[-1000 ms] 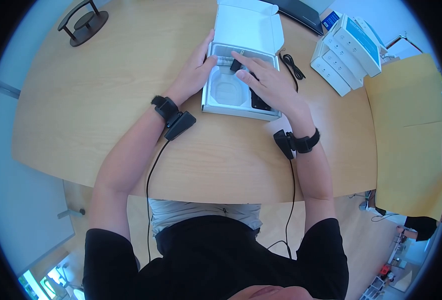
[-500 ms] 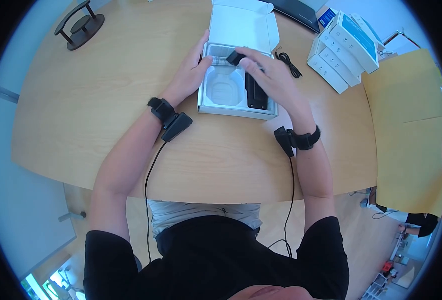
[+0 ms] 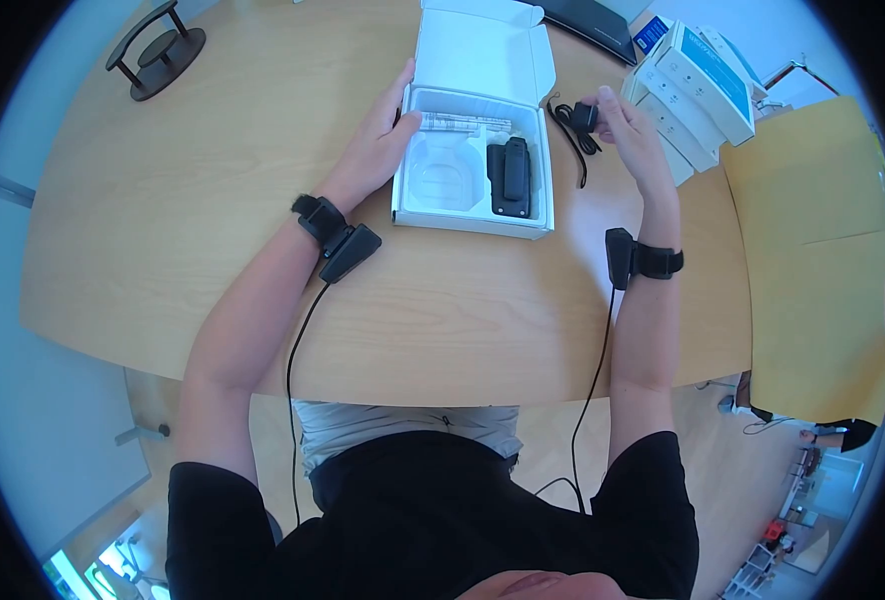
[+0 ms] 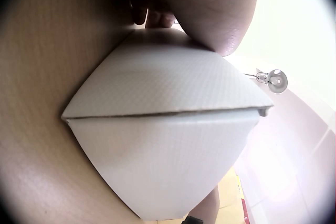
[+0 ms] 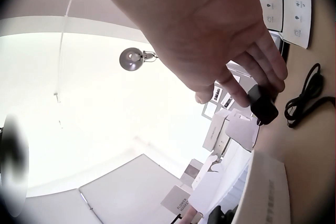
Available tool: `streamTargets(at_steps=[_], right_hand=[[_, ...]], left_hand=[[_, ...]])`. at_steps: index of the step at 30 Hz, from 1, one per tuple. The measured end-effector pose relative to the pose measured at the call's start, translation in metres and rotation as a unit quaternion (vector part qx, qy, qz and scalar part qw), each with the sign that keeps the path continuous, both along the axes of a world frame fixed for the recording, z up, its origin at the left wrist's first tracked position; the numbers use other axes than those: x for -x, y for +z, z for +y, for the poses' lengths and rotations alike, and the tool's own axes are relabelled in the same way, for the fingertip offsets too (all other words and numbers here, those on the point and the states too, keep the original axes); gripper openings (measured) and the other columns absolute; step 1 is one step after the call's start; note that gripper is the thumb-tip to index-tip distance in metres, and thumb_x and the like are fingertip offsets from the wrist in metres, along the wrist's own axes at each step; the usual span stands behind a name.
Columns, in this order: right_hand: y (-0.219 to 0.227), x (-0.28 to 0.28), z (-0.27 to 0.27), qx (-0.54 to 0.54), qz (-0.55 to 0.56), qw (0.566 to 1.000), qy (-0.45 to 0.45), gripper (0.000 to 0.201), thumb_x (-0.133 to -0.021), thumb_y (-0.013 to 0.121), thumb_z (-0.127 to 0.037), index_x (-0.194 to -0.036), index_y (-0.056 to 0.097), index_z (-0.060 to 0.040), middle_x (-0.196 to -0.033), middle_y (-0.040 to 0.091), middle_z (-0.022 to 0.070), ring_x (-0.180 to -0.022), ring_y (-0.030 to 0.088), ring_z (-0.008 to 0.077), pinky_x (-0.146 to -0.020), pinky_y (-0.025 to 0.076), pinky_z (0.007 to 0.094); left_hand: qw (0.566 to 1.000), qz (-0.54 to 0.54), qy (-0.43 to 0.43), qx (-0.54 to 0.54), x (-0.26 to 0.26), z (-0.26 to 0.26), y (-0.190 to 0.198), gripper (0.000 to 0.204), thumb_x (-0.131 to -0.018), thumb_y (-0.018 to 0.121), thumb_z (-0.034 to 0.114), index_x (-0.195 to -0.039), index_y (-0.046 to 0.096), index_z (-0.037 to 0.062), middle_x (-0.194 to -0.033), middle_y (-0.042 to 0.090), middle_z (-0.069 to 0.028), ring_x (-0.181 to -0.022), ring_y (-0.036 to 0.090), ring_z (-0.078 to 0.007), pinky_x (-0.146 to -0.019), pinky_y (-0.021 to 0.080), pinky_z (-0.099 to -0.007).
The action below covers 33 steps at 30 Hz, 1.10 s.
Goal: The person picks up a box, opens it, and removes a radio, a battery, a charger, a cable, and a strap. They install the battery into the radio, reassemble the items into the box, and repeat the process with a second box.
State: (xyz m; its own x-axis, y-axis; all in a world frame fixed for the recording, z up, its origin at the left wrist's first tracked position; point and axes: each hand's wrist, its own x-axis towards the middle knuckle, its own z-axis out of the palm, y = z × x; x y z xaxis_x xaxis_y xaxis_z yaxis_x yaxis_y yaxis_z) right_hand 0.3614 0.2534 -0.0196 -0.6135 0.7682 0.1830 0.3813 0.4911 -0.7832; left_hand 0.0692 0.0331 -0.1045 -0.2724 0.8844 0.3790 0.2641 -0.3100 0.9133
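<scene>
A white cardboard box (image 3: 473, 225) lies with its lid raised. My left hand (image 3: 378, 142) grips its left side, thumb over the rim and fingers along the outer wall; the left wrist view shows that hand above the box's end wall (image 4: 163, 161). Inside, a black handheld device (image 3: 510, 180) fills the right slot of a white moulded tray (image 3: 443, 172), beside a vacant recess. A printed strip (image 3: 468, 123) lies along the back. To the right of the box, my right hand (image 3: 635, 135) holds a small black power adapter (image 5: 262, 106) at its fingertips, above a coiled black cable (image 3: 578, 135).
White boxes (image 3: 703, 85) are stacked at the back right, close to my right hand. A black laptop (image 3: 588, 25) lies behind the open lid. A dark stand (image 3: 168, 55) is at the far left, and a yellow sheet (image 3: 803, 260) lies at the right.
My right hand has lifted the power adapter out of the box and carried it right, over beside the coiled cable. My left hand keeps its hold on the box.
</scene>
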Motion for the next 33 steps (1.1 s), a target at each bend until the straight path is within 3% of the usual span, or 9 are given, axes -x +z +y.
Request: streamTargets(at_steps=[8,11,14,20,23,26,29,30,33], right_hand=[[-0.014,0.004,-0.007,0.005,-0.093,0.996,0.006,0.065,-0.107,0.055,-0.061,-0.115,0.078,-0.0008,-0.087,0.064,0.003,-0.08,0.054,0.0147,-0.074,0.045,0.0296],[-0.006,0.003,-0.003,0.021,-0.176,0.984,0.007,0.067,-0.108,0.053,-0.063,-0.125,0.076,-0.0033,-0.105,0.073,0.0085,-0.099,0.065,0.0174,-0.095,0.051,0.032],[-0.019,0.001,0.001,-0.021,-0.139,0.99,0.01,0.065,-0.106,0.056,-0.061,-0.109,0.078,-0.0004,-0.081,0.062,0.0026,-0.076,0.053,0.015,-0.072,0.044,0.0309],[-0.007,0.01,-0.01,-0.109,-0.036,0.993,-0.027,0.067,-0.107,0.054,-0.061,-0.101,0.079,0.0008,-0.084,0.069,0.0072,-0.078,0.06,0.0172,-0.075,0.048,0.0328],[0.005,0.025,-0.034,-0.084,0.012,0.996,0.0,0.064,-0.11,0.052,-0.056,-0.103,0.078,0.0021,-0.09,0.074,0.0096,-0.082,0.065,0.0194,-0.078,0.05,0.0355],[-0.005,0.047,-0.065,-0.081,0.051,0.989,0.116,0.062,-0.111,0.05,-0.053,-0.108,0.077,0.0023,-0.094,0.075,0.0135,-0.085,0.067,0.0234,-0.08,0.051,0.0387],[-0.003,0.062,-0.092,-0.067,-0.046,0.985,0.155,0.061,-0.113,0.048,-0.053,-0.113,0.075,0.0018,-0.097,0.075,0.017,-0.092,0.068,0.0303,-0.087,0.052,0.0399],[0.006,0.065,-0.101,-0.042,-0.089,0.982,0.16,0.064,-0.112,0.047,-0.056,-0.114,0.075,0.0019,-0.109,0.075,0.0186,-0.107,0.067,0.034,-0.099,0.051,0.0404],[-0.017,0.069,-0.103,-0.145,-0.071,0.977,0.14,0.065,-0.111,0.047,-0.056,-0.113,0.075,0.0032,-0.121,0.073,0.0173,-0.124,0.062,0.0332,-0.108,0.048,0.0418]], left_hand=[[1.0,-0.001,0.003,0.004,-0.001,-0.001,0.001,0.069,-0.109,0.049,0.015,-0.17,0.02,-0.0006,-0.173,0.029,-0.0229,-0.161,0.028,-0.0316,-0.13,0.023,-0.0397],[1.0,-0.002,0.004,0.004,-0.002,-0.001,0.002,0.069,-0.109,0.049,0.015,-0.17,0.02,-0.0007,-0.173,0.029,-0.023,-0.161,0.028,-0.0315,-0.13,0.023,-0.0396],[1.0,-0.001,0.003,0.002,-0.001,-0.001,0.0,0.069,-0.109,0.049,0.015,-0.17,0.019,-0.0006,-0.173,0.029,-0.0228,-0.161,0.029,-0.0313,-0.13,0.024,-0.0395],[1.0,-0.002,-0.002,-0.001,0.001,0.001,-0.003,0.069,-0.109,0.049,0.015,-0.17,0.019,-0.0001,-0.173,0.029,-0.0227,-0.16,0.029,-0.0313,-0.129,0.024,-0.0393],[1.0,-0.001,-0.001,-0.002,0.001,0.001,-0.003,0.069,-0.109,0.049,0.015,-0.17,0.019,-0.0001,-0.172,0.03,-0.0229,-0.16,0.03,-0.0316,-0.129,0.025,-0.0396],[1.0,-0.004,-0.002,-0.004,0.001,0.002,-0.004,0.069,-0.109,0.049,0.015,-0.17,0.02,-0.0004,-0.172,0.031,-0.0236,-0.159,0.031,-0.0319,-0.129,0.026,-0.04],[1.0,0.0,0.0,-0.01,0.002,0.005,-0.007,0.068,-0.109,0.049,0.016,-0.169,0.021,-0.0008,-0.171,0.032,-0.0245,-0.158,0.033,-0.0323,-0.128,0.026,-0.0402],[1.0,0.001,0.003,-0.012,0.003,0.006,-0.009,0.068,-0.109,0.049,0.016,-0.169,0.021,-0.0008,-0.17,0.033,-0.0248,-0.158,0.033,-0.0324,-0.128,0.027,-0.0402],[1.0,0.0,0.008,-0.009,0.002,0.005,-0.008,0.068,-0.109,0.049,0.015,-0.169,0.022,-0.0009,-0.169,0.035,-0.0251,-0.157,0.035,-0.0327,-0.128,0.027,-0.04]])
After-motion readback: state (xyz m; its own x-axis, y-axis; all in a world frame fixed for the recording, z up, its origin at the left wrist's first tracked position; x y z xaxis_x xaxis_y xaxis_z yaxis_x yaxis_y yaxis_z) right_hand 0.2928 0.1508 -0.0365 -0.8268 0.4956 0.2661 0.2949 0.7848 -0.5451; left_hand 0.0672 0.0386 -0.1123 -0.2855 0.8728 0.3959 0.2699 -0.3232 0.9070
